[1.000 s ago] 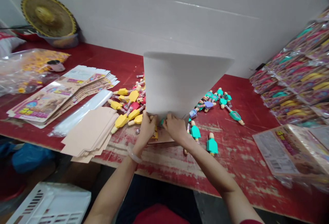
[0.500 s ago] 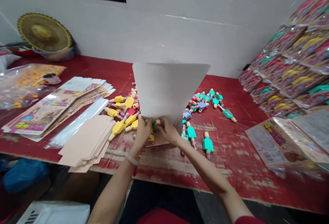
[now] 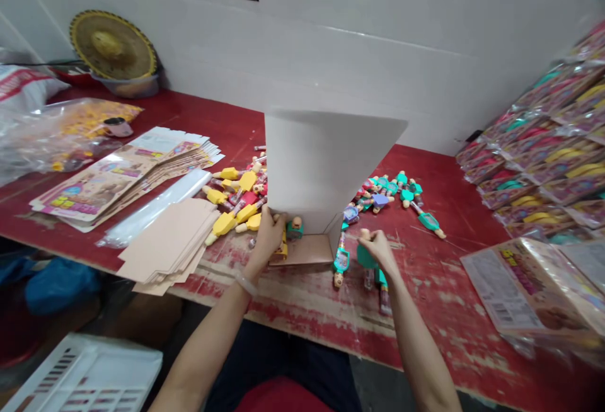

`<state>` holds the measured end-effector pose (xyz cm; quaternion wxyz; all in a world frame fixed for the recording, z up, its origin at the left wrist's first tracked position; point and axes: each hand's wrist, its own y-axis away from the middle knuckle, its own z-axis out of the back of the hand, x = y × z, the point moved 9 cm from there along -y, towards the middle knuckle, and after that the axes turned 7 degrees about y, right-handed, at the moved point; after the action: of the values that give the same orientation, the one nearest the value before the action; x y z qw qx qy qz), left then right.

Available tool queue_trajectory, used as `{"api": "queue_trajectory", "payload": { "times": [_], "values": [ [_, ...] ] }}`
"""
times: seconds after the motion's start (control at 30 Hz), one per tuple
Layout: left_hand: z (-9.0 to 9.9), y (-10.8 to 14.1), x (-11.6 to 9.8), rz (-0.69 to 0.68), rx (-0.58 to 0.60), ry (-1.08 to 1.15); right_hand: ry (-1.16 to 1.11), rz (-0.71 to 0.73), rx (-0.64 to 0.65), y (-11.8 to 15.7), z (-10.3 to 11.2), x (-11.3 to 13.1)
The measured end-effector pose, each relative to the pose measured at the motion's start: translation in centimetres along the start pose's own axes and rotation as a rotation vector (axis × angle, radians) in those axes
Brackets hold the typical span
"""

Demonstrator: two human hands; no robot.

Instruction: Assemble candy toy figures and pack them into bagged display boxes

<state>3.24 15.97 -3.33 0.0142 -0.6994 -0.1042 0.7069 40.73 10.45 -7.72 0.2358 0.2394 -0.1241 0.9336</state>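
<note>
A cardboard display box [image 3: 309, 251] with a tall pale back panel [image 3: 326, 160] stands upright on the table. My left hand [image 3: 269, 235] is closed around its left side. Inside, near that hand, are a yellow toy stick [image 3: 283, 249] and a green one with a round beige knob [image 3: 295, 230]. Right of the box, my right hand [image 3: 382, 251] pinches another green toy stick [image 3: 365, 257] near its beige knob, just above the table. Beneath it lies a further green stick [image 3: 382, 280], and one more green stick [image 3: 341, 262] rests beside the box.
Yellow sticks [image 3: 224, 224] and mixed ones lie left of and behind the box; more green sticks [image 3: 401, 179] lie behind right. Flat card sheets [image 3: 165, 239], clear bags [image 3: 155, 207] and printed cards [image 3: 99, 191] are at left. Wrapped packs [image 3: 543, 147] are piled at right.
My right hand has left the box and moved right to a green toy stick on the table, now between its fingers. A green stick stays in the box. My left hand still holds the box.
</note>
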Motion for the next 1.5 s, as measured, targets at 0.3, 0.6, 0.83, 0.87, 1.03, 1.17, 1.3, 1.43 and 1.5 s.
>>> {"api": "queue_trajectory", "payload": {
  "times": [0.3, 0.6, 0.83, 0.87, 1.03, 1.17, 1.3, 1.43, 1.5],
  "values": [
    [0.0, 0.1, -0.2, 0.01, 0.003, -0.016, -0.611, 0.029, -0.041, 7.4, 2.6, 8.1],
    [-0.1, 0.2, 0.0, 0.01, 0.009, -0.001, -0.14, 0.283, 0.084, 10.3, -4.5, 16.6],
    [-0.2, 0.2, -0.2, -0.004, 0.009, 0.024, -0.122, 0.209, -0.006, 10.1, -3.5, 15.4],
    [-0.2, 0.2, -0.3, -0.009, 0.014, 0.031, -0.081, 0.183, -0.024, 10.0, -3.5, 15.3],
    [-0.2, 0.3, -0.4, -0.006, 0.01, 0.023, 0.264, 0.191, 0.012, 10.1, -4.5, 16.9],
    [-0.1, 0.3, 0.0, 0.01, 0.002, 0.034, 0.425, 0.355, 0.111, 11.3, -6.9, 19.8],
    [0.0, 0.2, -0.1, -0.002, -0.011, -0.003, 0.368, 0.364, 0.12, 12.2, -8.1, 20.9],
    [0.0, 0.2, -0.5, -0.014, -0.015, 0.0, 0.034, 0.39, 0.022, 12.5, -5.5, 17.6],
    [0.0, 0.2, -0.6, -0.017, -0.007, 0.012, -0.035, 0.214, -0.076, 12.4, -3.6, 12.0]
  ]
}}
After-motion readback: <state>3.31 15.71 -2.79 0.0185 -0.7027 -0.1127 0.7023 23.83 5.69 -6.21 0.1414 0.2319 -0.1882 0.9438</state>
